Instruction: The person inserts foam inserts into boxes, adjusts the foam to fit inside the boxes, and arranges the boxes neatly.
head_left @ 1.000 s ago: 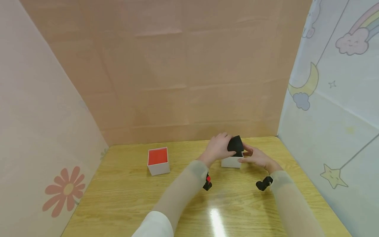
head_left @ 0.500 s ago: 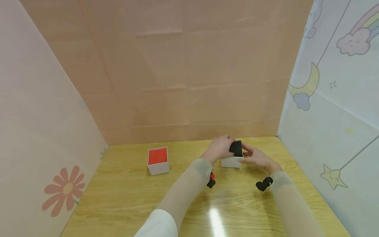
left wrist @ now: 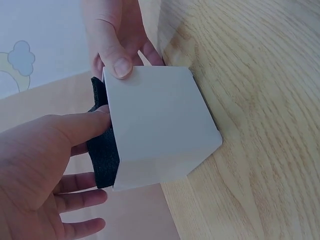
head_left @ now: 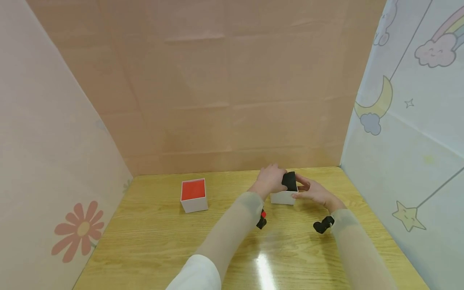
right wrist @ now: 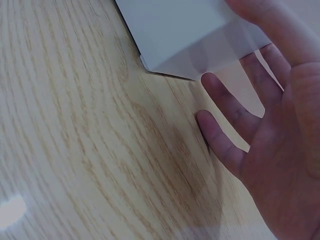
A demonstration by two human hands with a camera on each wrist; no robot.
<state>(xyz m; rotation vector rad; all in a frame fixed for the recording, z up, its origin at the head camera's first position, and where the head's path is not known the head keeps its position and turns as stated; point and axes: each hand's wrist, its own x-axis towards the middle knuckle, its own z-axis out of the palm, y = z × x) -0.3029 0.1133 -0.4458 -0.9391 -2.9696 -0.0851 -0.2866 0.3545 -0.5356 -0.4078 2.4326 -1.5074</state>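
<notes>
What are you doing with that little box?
A person is pushing a black pad down into a white box on a wooden table. The left hand presses on the pad from above with straight fingers. The right hand steadies the box, thumb on its top edge. Another white box with a red top sits off to the left, untouched.

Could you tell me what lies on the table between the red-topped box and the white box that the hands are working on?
Only bare wooden table separates the red-topped box from the white box, as the head view shows.
</notes>
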